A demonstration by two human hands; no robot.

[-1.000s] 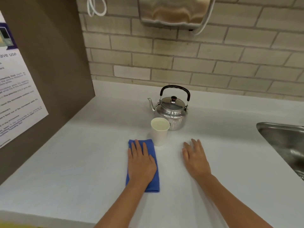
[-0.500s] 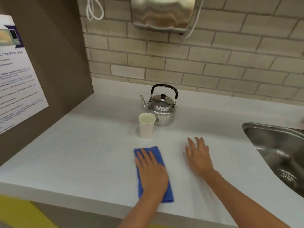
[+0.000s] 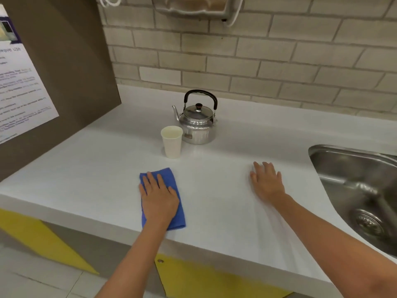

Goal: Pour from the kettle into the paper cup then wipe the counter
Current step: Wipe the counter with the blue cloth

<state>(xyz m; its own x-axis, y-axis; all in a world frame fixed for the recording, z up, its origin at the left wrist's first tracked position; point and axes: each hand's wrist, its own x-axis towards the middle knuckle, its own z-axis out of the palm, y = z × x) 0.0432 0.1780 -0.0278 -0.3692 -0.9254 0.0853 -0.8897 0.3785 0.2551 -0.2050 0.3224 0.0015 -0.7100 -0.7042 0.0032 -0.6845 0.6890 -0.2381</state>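
White worktop [image 3: 90, 173] runs along a brick wall. Left hand [image 3: 158, 198] lies flat and wide on the blue cloth [image 3: 171, 179]; right hand [image 3: 266, 181] rests flat, holding nothing. Paper cup [image 3: 171, 141] and kettle [image 3: 196, 123] stand just past the left fingers. A long wipe forward could tip the cup.

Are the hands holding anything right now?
Nothing is gripped. The left hand lies flat on the middle of the blue cloth, pressing it down. The right hand rests flat on the bare counter.
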